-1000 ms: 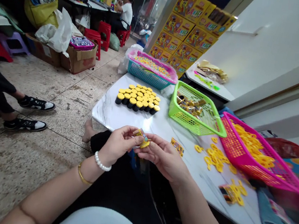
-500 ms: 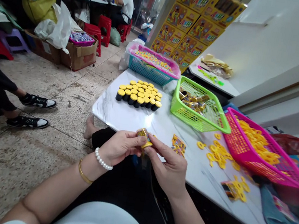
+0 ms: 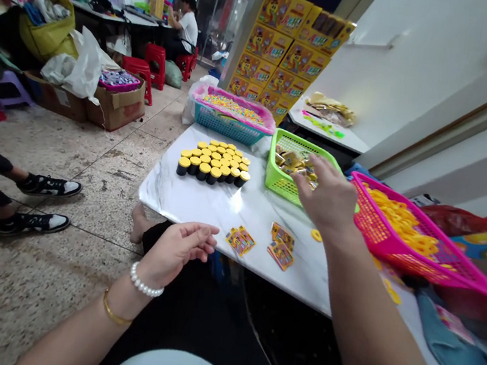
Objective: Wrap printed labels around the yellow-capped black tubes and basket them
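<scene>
My right hand (image 3: 327, 196) reaches over the near edge of the green basket (image 3: 280, 182), fingers bent down toward the small wrapped pieces inside; what they hold, if anything, is hidden. My left hand (image 3: 177, 249) hovers at the white table's (image 3: 203, 201) near edge, palm up, fingers loosely curled and empty. A small colourful packet (image 3: 240, 240) lies on the table just right of it, and another packet (image 3: 279, 253) lies further right. A block of black tubs with yellow lids (image 3: 213, 160) stands at the table's far left.
A pink basket of yellow rings (image 3: 406, 233) sits at right, with loose rings (image 3: 316, 235) beside it. A blue basket (image 3: 230, 116) stands at the back, before stacked yellow cartons (image 3: 282, 53). A person's legs in black shoes (image 3: 37, 199) are on the floor at left. Another person sits far back.
Both hands held a small yellow piece together; now it lies on the table as a packet. My right hand moved up to the green basket, my left hand opened.
</scene>
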{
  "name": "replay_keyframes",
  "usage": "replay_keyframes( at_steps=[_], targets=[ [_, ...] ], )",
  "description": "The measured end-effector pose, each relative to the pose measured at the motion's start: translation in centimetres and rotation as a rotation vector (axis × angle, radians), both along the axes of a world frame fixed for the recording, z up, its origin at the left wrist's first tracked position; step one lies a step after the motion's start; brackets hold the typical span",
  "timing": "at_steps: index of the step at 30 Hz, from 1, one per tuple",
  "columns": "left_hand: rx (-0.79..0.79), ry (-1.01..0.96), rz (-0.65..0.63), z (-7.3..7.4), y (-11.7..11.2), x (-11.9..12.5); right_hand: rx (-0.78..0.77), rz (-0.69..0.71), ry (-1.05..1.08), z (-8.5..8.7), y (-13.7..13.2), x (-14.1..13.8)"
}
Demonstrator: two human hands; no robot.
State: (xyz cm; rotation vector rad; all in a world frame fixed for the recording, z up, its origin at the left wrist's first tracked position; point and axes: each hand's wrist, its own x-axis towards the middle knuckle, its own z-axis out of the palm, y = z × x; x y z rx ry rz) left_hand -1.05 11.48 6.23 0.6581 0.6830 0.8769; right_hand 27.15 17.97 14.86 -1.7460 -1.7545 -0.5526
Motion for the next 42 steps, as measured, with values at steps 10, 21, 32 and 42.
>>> replay_keyframes(
  at_steps=[10, 21, 32, 42],
  targets=[
    [0.615, 0.911, 0.549, 0.8, 7.6, -4.2, -0.282, 0.306, 0.301, -9.7, -8.8, -6.8],
    [0.765, 1.372, 0.498, 0.7, 14.1, -2.7, -0.271, 0.42, 0.424, -9.4, -8.5, -7.1],
    [0.968, 1.014, 0.259, 0.4, 6.9, 1.5, 0.114, 0.314, 0.636, -9.8, -9.4, -7.5],
    [0.401, 0.431, 0.068, -0.1, -1.9, 1.4, 0.101, 0.386, 0.821, -10.2, -12.4, -12.2]
  ],
)
